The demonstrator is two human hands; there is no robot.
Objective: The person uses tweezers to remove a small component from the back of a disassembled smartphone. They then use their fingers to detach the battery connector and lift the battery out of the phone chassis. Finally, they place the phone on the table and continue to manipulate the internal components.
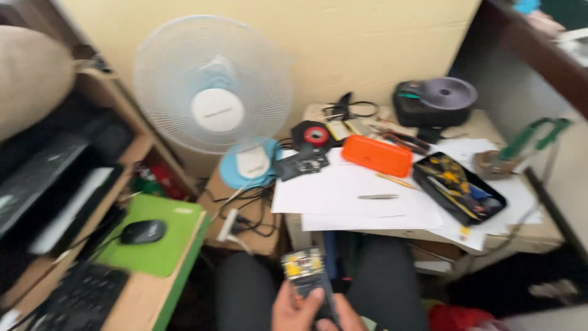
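A white desk fan (213, 86) stood far above the hands. Beyond them, the counter (539, 230) carried white papers (343, 193) and an orange case (376, 155). Both hands, left (293, 309) and right (350, 315), gripped a small dark device (308, 276).

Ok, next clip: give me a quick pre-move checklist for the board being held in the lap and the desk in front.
1. Small circuit board gripped: ok. Both hands meet on it at the bottom edge; left hand has a thumb on its face, right hand shows only partly.
2. Board held apart from the desk: ok, it is over the lap.
3. Bare white paper to set it on: ok.
4. Tweezers in plain sight on the paper: ok.
5. Orange case shut: ok; black tool tray open.
6. Picture sharp enough to check the board's parts: not ok, blurred.
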